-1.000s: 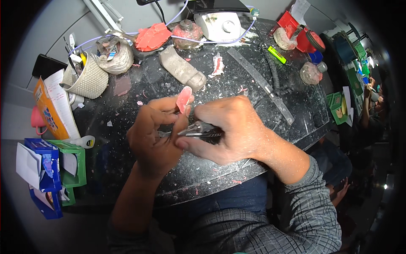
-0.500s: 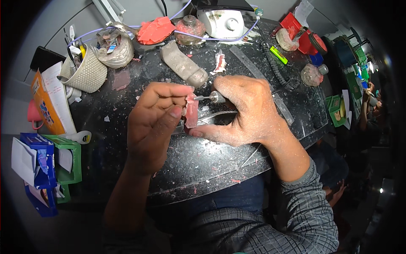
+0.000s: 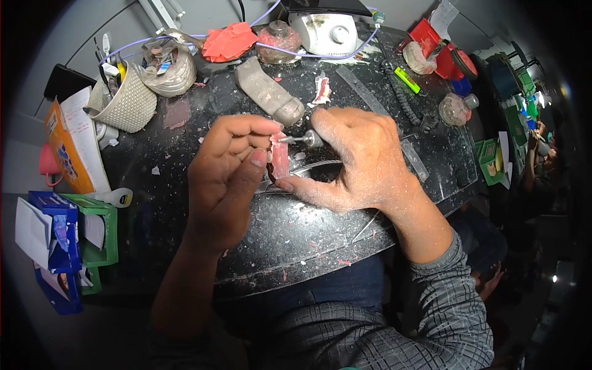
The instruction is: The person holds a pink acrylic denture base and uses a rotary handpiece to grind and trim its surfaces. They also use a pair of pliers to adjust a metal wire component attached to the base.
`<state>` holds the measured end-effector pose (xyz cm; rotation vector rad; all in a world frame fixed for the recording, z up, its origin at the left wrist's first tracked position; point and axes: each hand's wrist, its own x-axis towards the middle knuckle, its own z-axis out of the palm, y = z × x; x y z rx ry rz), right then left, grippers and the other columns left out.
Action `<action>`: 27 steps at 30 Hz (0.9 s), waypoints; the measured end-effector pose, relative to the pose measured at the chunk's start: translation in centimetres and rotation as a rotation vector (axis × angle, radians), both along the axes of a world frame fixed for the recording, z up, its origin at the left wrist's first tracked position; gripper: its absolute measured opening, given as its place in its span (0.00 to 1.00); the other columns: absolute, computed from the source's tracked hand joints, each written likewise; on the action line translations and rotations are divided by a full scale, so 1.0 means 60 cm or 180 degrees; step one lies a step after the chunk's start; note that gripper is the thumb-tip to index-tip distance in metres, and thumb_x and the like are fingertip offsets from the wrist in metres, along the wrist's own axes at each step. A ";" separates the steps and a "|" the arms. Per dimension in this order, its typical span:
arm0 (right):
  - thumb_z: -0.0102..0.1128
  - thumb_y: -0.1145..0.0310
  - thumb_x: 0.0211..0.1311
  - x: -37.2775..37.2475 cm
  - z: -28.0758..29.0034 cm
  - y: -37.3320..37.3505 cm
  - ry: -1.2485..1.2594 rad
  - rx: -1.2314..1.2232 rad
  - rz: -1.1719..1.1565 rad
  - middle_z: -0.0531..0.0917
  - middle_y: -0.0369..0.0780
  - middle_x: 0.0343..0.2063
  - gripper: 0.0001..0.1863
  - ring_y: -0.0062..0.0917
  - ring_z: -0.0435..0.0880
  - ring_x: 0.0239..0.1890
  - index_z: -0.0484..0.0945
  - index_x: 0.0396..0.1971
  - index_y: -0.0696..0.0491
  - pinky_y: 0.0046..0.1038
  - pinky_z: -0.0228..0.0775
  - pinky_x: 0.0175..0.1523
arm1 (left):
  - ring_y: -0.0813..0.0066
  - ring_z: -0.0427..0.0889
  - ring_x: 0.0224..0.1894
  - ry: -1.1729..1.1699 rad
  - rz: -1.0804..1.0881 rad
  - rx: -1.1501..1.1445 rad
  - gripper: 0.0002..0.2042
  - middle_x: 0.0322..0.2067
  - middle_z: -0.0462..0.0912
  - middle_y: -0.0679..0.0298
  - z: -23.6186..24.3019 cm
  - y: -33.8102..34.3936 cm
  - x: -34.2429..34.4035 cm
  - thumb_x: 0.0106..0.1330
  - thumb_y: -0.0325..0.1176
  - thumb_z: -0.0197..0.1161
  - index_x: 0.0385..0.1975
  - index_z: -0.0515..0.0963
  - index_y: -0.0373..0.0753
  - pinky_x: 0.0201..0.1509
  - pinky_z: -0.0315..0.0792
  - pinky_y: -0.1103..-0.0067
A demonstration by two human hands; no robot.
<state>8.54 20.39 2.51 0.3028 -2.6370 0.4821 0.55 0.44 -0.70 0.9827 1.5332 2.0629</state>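
Observation:
Between the thumb and fingers of my left hand is a small pink acrylic denture, held upright with pale tooth-like bits along its left edge. My right hand is dusted with white powder and grips a metal rotary handpiece. The handpiece's bur points left and meets the upper part of the denture, as far as I can see. My right thumb presses against the denture's lower end. Most of the handpiece's body is hidden by my right hand.
Dust and pink scraps litter the black table. Beyond my hands lie a grey stone-like block, a clear ruler and a white control box. A woven basket stands left, near green and blue trays. A lighter lies right.
The denture has tilted slightly in my fingers, and the bur has shifted a little up along its upper part. Both hands keep their grip.

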 end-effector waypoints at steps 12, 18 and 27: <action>0.77 0.40 0.45 0.001 -0.001 0.016 0.0057 -0.0127 0.0549 0.77 0.38 0.16 0.28 0.35 0.80 0.18 0.79 0.23 0.52 0.34 0.72 0.25 | 0.82 0.78 0.42 -0.0158 -0.0149 0.0085 0.12 0.42 0.82 0.59 -0.007 -0.003 -0.004 0.78 0.26 0.52 0.56 0.70 0.28 0.49 0.72 0.81; 0.79 0.53 0.50 0.000 -0.011 0.036 0.0254 -0.0651 0.0545 0.71 0.38 0.13 0.22 0.35 0.77 0.16 0.75 0.20 0.52 0.32 0.66 0.23 | 0.80 0.76 0.37 -0.1094 -0.0518 0.0293 0.17 0.39 0.82 0.60 0.001 -0.001 -0.010 0.76 0.32 0.55 0.57 0.71 0.25 0.43 0.69 0.81; 0.80 0.47 0.48 -0.005 -0.006 0.026 0.0218 -0.0359 0.0677 0.73 0.37 0.13 0.25 0.35 0.77 0.17 0.76 0.20 0.52 0.32 0.68 0.23 | 0.82 0.68 0.31 -0.1245 -0.1306 0.0065 0.27 0.31 0.75 0.62 -0.004 -0.016 -0.027 0.78 0.43 0.55 0.60 0.68 0.21 0.38 0.65 0.82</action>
